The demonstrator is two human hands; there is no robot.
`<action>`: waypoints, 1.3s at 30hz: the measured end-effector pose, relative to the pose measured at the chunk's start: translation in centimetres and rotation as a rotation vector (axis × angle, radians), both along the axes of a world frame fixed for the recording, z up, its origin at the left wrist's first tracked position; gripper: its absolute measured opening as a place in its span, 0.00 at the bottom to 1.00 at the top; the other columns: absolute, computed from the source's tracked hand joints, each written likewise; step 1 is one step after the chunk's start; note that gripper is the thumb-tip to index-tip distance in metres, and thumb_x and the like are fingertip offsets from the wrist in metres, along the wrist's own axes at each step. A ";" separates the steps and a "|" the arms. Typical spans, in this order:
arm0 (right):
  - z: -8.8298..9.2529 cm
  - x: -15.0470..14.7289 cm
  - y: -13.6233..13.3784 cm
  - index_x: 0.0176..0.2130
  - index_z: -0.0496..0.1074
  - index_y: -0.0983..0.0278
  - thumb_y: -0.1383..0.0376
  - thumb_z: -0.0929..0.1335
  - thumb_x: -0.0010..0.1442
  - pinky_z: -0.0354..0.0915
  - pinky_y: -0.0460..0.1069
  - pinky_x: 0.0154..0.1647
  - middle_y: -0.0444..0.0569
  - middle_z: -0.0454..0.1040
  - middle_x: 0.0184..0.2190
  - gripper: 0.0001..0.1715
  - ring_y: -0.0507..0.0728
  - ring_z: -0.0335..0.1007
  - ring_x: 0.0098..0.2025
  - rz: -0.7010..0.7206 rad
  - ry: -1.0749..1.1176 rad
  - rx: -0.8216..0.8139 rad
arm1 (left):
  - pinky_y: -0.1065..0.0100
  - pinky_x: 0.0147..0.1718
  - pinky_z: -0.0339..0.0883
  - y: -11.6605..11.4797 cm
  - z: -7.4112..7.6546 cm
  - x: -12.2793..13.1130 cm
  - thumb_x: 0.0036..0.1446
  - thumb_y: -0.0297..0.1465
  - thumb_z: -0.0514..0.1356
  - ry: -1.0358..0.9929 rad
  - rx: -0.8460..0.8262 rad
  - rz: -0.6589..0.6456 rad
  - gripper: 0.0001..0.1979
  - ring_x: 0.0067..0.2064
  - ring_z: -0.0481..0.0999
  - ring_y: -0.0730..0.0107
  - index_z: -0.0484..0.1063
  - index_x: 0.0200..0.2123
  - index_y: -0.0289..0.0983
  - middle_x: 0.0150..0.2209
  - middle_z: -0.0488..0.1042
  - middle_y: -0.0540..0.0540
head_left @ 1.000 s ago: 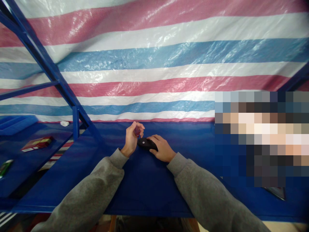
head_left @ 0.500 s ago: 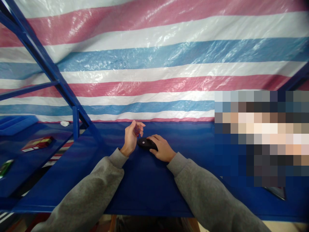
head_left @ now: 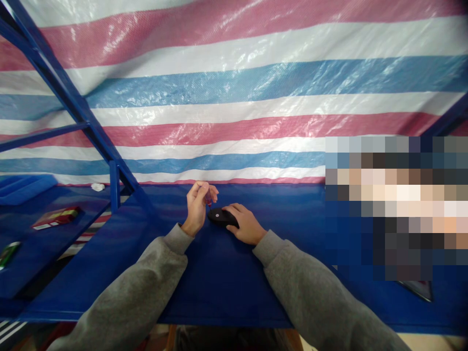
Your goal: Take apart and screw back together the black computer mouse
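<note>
A small black oval device (head_left: 220, 216) lies on the blue table (head_left: 219, 273), with a pale dot on its near-left end. My right hand (head_left: 246, 225) rests over its right side, fingers curled onto it and holding it down. My left hand (head_left: 197, 204) is raised just left of the device, fingers pinched round a small reddish tool (head_left: 208, 197) whose thin tip points down at the device's left end. Both arms wear grey sleeves.
A striped red, white and blue tarp (head_left: 234, 97) hangs behind the table. A blue metal frame (head_left: 73, 102) rises on the left. The lower left shelf holds a red and yellow box (head_left: 54, 217) and a green item (head_left: 8, 253). A blurred patch covers the right.
My left hand has turned slightly around the reddish tool, its fingers shifting. My right hand and the black device stay where they were.
</note>
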State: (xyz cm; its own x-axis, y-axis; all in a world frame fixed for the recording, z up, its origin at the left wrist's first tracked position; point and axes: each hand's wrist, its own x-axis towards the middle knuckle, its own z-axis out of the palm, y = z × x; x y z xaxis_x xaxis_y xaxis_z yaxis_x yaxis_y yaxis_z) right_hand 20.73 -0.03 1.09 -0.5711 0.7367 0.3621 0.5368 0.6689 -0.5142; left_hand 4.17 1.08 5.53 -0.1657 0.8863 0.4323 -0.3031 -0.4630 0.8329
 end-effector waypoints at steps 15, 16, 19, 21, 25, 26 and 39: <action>0.0 0.1 -0.1 0.53 0.64 0.62 0.70 0.70 0.49 0.58 0.55 0.56 0.52 0.66 0.49 0.30 0.60 0.61 0.51 -0.002 0.001 0.008 | 0.71 0.19 0.52 0.2 0.7 0.0 0.61 0.41 0.51 0.017 -0.110 -0.007 0.21 0.24 0.65 0.73 0.62 0.19 0.36 0.21 0.67 0.46; 0.0 0.1 -0.1 0.53 0.64 0.62 0.70 0.70 0.49 0.58 0.56 0.56 0.52 0.66 0.49 0.30 0.60 0.61 0.51 -0.003 0.003 0.010 | 0.71 0.20 0.52 0.2 0.7 0.0 0.61 0.41 0.51 0.012 -0.100 -0.013 0.22 0.23 0.64 0.73 0.61 0.18 0.36 0.19 0.65 0.47; 0.0 0.1 0.0 0.53 0.64 0.62 0.70 0.70 0.50 0.58 0.56 0.56 0.52 0.66 0.49 0.30 0.60 0.61 0.51 -0.001 0.003 0.015 | 0.70 0.21 0.53 0.2 0.8 0.2 0.61 0.42 0.51 -0.035 -0.067 -0.078 0.23 0.20 0.58 0.75 0.59 0.17 0.36 0.15 0.55 0.52; -0.1 0.1 0.1 0.53 0.64 0.62 0.70 0.70 0.50 0.58 0.56 0.56 0.52 0.66 0.49 0.31 0.60 0.61 0.52 -0.001 0.003 0.017 | 0.70 0.22 0.53 0.1 0.8 0.3 0.61 0.42 0.51 -0.071 -0.066 -0.141 0.23 0.19 0.54 0.77 0.58 0.18 0.36 0.15 0.50 0.54; -0.2 0.1 0.2 0.53 0.64 0.63 0.70 0.70 0.49 0.58 0.56 0.56 0.53 0.66 0.49 0.31 0.60 0.61 0.51 0.007 0.001 0.011 | 0.73 0.21 0.51 -0.2 0.7 0.3 0.61 0.40 0.53 -0.138 -0.045 -0.211 0.16 0.20 0.53 0.78 0.61 0.25 0.36 0.18 0.51 0.55; -0.2 0.1 0.2 0.53 0.64 0.63 0.70 0.70 0.49 0.58 0.56 0.56 0.53 0.66 0.49 0.31 0.60 0.61 0.51 0.007 0.002 0.010 | 0.73 0.21 0.50 -0.2 0.7 0.3 0.60 0.39 0.54 -0.152 -0.039 -0.209 0.14 0.20 0.53 0.79 0.61 0.26 0.36 0.18 0.52 0.55; -0.2 0.0 0.1 0.53 0.64 0.63 0.70 0.70 0.49 0.58 0.56 0.56 0.52 0.66 0.49 0.31 0.60 0.61 0.52 0.000 0.004 0.027 | 0.71 0.21 0.52 -0.3 0.9 0.1 0.60 0.39 0.54 -0.107 -0.029 -0.144 0.19 0.22 0.57 0.77 0.63 0.21 0.35 0.20 0.57 0.50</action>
State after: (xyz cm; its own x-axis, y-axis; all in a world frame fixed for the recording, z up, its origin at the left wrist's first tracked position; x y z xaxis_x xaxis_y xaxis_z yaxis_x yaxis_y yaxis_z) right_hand 20.75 0.10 0.94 -0.5696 0.7265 0.3844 0.5346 0.6827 -0.4981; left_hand 4.29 0.82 6.44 -0.0798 0.9159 0.3933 -0.4521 -0.3849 0.8047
